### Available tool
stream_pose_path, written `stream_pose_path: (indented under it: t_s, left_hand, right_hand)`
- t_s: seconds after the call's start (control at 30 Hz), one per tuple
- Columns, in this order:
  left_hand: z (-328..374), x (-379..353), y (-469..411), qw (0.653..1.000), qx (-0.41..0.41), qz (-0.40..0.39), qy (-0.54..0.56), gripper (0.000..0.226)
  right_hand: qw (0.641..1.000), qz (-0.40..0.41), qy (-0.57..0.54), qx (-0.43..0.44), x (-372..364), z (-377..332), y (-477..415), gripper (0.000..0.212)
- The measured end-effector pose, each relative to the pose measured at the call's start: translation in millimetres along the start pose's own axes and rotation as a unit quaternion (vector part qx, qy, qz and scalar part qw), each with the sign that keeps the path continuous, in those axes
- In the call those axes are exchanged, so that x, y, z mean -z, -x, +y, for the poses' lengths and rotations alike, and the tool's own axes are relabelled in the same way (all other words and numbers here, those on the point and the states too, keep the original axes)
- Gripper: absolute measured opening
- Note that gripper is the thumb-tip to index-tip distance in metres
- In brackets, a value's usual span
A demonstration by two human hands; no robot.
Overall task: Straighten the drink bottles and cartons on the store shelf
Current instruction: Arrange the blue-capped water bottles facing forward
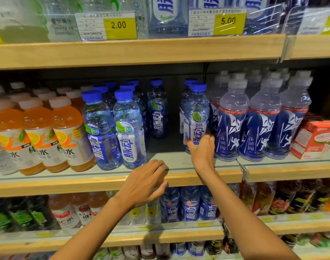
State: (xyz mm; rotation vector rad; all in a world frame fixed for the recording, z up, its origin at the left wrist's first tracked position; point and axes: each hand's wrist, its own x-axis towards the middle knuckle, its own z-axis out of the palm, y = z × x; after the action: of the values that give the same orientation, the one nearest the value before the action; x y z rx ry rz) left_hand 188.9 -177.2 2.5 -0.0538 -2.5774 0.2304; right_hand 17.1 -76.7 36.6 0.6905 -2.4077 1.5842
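Observation:
My right hand (202,150) grips the lower part of a blue-capped clear bottle (197,113) with a blue and white label, standing on the middle shelf (179,162). My left hand (146,182) hovers at the shelf's wooden front edge with relaxed, slightly curled fingers and holds nothing. Left of the gap stand two same-brand bottles (128,128) at the front, with more behind. A lone one (157,109) stands further back in the gap.
Orange drink bottles (66,134) fill the left of the shelf. Tall clear-capped blue bottles (233,119) crowd the right, then red cartons (314,139). Price tags (119,25) hang on the shelf above. More bottles fill the lower shelves.

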Motion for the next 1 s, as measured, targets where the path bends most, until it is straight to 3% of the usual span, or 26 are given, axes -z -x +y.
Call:
stream_pose_path:
  t_s: [0.1,0.2,0.3,0.4,0.5,0.63,0.73,1.0]
  left_hand:
    - [-8.5,2.5,10.6,1.0,-0.016,0.004,-0.016,0.038]
    - [-14.6,2.2,13.6,0.997,-0.045,0.013,-0.054,0.037]
    - [-14.4,-0.9,5.5,0.995,-0.074,0.021,-0.067,0.032]
    - [-15.0,-6.1,0.8,0.993,-0.093,0.021,-0.075,0.034]
    - [-17.7,-12.0,5.5,0.988,-0.1,0.035,-0.113,0.041]
    - [-18.7,-13.1,8.3,0.985,-0.103,0.058,-0.128,0.043]
    - [-19.0,-12.6,8.2,0.983,-0.109,0.068,-0.133,0.044]
    - [-22.9,-17.5,10.2,0.977,-0.12,0.087,-0.155,0.048]
  right_hand:
    - [1.0,0.006,0.007,0.025,11.1,-1.5,17.0,0.041]
    - [0.991,0.052,-0.006,0.12,17.5,-5.3,53.2,0.038]
    - [0.984,-0.012,-0.064,0.164,12.2,-16.4,64.5,0.029]
    - [0.981,-0.093,-0.088,0.145,-7.2,-33.4,44.4,0.03]
    - [0.985,-0.124,-0.051,0.11,-39.5,-43.1,12.5,0.034]
    - [0.986,-0.136,-0.02,0.09,-82.6,-47.3,-23.2,0.066]
    - [0.986,-0.143,-0.051,0.063,-105.8,-42.4,-38.7,0.079]
    - [0.97,-0.14,-0.19,0.052,-121.3,-34.6,-52.8,0.062]
